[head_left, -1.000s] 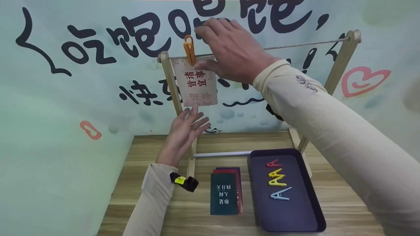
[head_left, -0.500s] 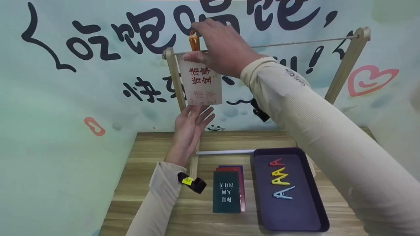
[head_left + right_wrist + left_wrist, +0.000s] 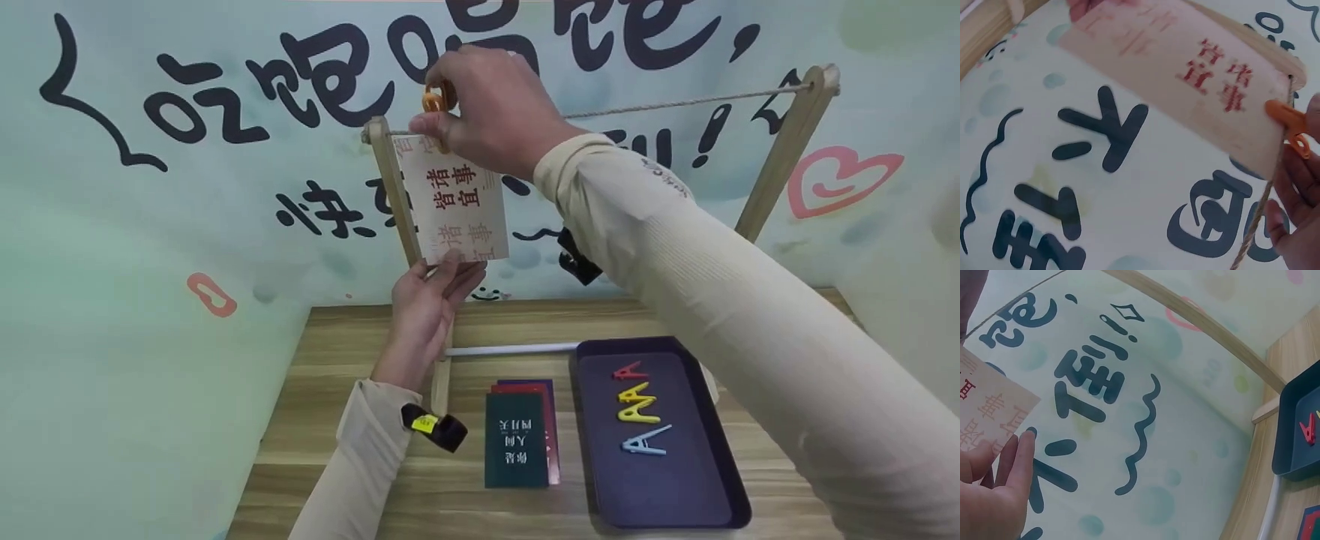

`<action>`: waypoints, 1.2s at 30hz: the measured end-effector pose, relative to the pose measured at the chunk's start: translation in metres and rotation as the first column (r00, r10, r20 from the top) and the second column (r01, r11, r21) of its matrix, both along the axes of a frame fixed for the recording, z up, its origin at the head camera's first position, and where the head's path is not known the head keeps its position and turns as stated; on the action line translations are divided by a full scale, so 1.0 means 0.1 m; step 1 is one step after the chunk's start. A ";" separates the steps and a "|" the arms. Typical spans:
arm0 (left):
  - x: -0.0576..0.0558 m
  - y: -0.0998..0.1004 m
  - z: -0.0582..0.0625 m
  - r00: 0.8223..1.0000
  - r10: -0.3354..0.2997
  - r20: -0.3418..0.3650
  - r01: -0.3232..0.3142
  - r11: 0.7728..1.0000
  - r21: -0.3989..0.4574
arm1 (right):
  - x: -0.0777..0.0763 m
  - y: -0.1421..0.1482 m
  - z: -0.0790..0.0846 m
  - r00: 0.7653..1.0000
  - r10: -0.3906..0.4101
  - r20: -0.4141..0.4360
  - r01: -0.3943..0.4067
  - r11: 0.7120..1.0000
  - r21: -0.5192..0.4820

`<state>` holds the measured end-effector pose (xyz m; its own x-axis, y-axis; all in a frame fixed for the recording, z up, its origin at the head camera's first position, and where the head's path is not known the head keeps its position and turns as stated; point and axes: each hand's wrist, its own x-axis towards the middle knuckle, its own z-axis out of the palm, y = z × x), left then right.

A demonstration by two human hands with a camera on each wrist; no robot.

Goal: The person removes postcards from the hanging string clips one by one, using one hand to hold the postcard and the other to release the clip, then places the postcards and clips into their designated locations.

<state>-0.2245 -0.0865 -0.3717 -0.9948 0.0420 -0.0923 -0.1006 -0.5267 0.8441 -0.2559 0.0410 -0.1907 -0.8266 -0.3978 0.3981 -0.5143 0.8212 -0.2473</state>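
Note:
A cream card (image 3: pixel 469 214) with red Chinese characters hangs at the left end of a rope (image 3: pixel 675 104) strung between two wooden posts. Its top edge is at the rope, where an orange clothespin (image 3: pixel 434 100) overlaps it. My right hand (image 3: pixel 499 109) pinches the clothespin's upper end between thumb and fingers. In the right wrist view the clothespin (image 3: pixel 1287 117) straddles the rope and the card's edge. From below, my left hand (image 3: pixel 421 315) holds the card's bottom edge, thumb in front and fingers behind. The left wrist view shows this hand (image 3: pixel 994 495) at the card's lower corner (image 3: pixel 1010 405).
On the wooden table, a dark tray (image 3: pixel 675 495) holds red, yellow and light blue clothespins (image 3: pixel 643 441). Left of it lies a stack of cards with a dark green one (image 3: pixel 516 472) on top. A white bar (image 3: pixel 514 350) joins the rack's feet, before a lettered wall.
My right hand has moved left and closed its thumb and fingers on the clothespin. My left hand has come up to the card's lower edge and now pinches it.

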 end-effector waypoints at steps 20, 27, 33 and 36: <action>0.02 -0.03 -0.01 0.999 -0.001 -0.041 -0.002 0.996 -0.084 | 0.00 0.08 0.16 0.997 -0.028 0.066 0.024 0.998 0.055; 0.05 -0.03 -0.01 0.999 0.011 -0.046 -0.016 0.995 -0.103 | 0.07 0.14 0.05 0.998 0.057 0.031 -0.053 0.990 -0.134; 0.07 -0.02 -0.02 0.999 0.016 -0.028 -0.019 0.993 -0.119 | 0.09 0.21 -0.08 0.989 0.135 -0.057 -0.145 0.960 -0.239; 0.08 -0.03 -0.02 1.000 0.026 -0.010 -0.027 0.991 -0.130 | 0.07 0.23 -0.15 0.979 0.161 -0.123 -0.188 0.947 -0.260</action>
<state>-0.2165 -0.0899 -0.3736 -0.9962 0.0034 -0.0875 -0.0810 -0.4152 0.9061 -0.2488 0.0639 -0.2055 -0.7048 -0.3994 0.5863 -0.6768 0.6262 -0.3870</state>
